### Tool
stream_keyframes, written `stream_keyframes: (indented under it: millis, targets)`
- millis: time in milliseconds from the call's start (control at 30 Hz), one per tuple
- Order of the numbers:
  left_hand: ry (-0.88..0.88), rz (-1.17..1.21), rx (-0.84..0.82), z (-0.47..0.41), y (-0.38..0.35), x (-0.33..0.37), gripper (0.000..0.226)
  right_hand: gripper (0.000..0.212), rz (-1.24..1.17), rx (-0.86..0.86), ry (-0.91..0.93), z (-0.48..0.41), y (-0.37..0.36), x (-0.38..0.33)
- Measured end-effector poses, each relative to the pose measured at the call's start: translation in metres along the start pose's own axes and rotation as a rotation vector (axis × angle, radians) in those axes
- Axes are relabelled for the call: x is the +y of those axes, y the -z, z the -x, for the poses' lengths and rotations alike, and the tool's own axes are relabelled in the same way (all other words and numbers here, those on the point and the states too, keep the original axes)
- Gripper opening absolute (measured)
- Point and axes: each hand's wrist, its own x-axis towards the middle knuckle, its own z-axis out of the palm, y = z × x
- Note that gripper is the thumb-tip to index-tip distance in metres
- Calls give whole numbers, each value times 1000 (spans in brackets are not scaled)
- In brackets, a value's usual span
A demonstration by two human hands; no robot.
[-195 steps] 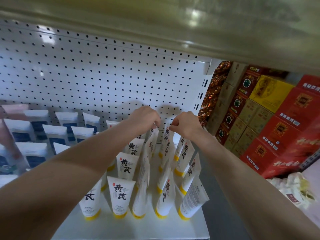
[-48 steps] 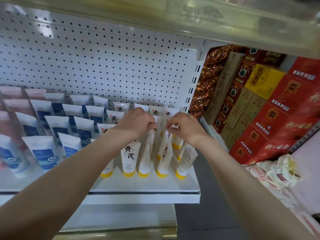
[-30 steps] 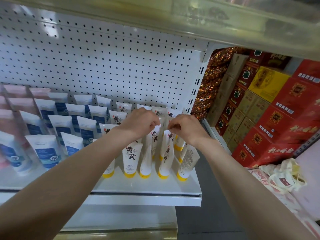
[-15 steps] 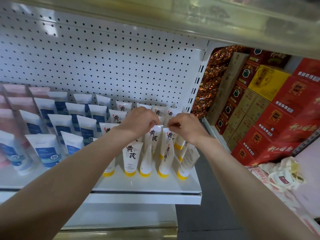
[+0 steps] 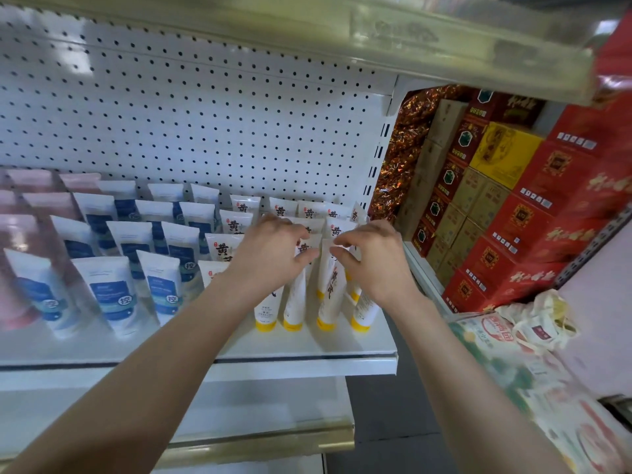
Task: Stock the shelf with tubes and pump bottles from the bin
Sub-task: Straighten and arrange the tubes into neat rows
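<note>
Both hands sit mid-frame: left hand (image 5: 270, 258) and right hand (image 5: 372, 258), fingers loosely curled, pinching tops of white yellow-capped plastic tubes (image 5: 326, 295) on the white metal shelf (image 5: 307, 347). One clumsy nudge probably dominoes these crowded rows.

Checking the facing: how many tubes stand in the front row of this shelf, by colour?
Blue-label tubes: 3
Yellow-capped tubes with caps showing: 4
Total: 7
One more white tube top shows beside the left forearm, its cap hidden, so it is not counted. The pink tubes at far left are too blurred to count.
</note>
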Motion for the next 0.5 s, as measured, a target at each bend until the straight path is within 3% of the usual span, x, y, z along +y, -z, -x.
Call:
stream_keyframes:
  millis: [267,500]
  targets:
    - [3,-144,-50,32,-2,4,52,27,239,49,-67,29,-3,-23]
    - [-17,-68,-36,41,3,8,32,22,228,-78,-181,35,-1,-27]
